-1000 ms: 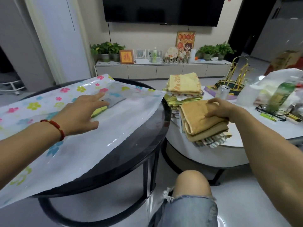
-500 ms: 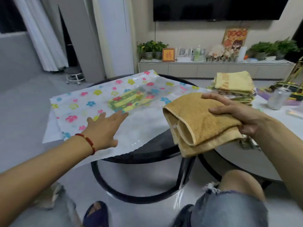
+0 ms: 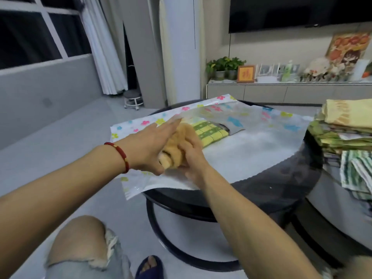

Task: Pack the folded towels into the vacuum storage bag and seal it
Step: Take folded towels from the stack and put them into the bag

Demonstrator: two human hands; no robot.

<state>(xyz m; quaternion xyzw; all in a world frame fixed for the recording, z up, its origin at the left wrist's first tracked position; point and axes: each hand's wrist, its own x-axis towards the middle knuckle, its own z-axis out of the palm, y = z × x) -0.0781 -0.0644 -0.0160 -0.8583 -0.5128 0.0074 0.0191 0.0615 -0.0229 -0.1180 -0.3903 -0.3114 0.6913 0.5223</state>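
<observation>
- Head view: right hand [image 3: 191, 152] has carried tan towel [image 3: 177, 143] from the side stack to the bag [image 3: 251, 141] mouth, still gripping it.
- Left hand [image 3: 149, 146], fingers straight, now steadies towel; green towel [image 3: 209, 131] just beyond, so 2nd going in.

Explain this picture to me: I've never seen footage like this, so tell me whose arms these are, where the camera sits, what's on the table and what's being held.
There is no machine here. A person wears a wide-angle camera on the head, looking forward and down, so the two bare arms are the wearer's own.

On the dark round table lies a flower-printed vacuum bag. A green and yellow towel is already inside it.

The right hand grips a folded tan towel and is pushing it in at the bag's near end. The left hand, with a red bracelet at the wrist, lies flat-fingered against that towel and the bag's edge.

More folded towels wait in a stack at the right.
</observation>
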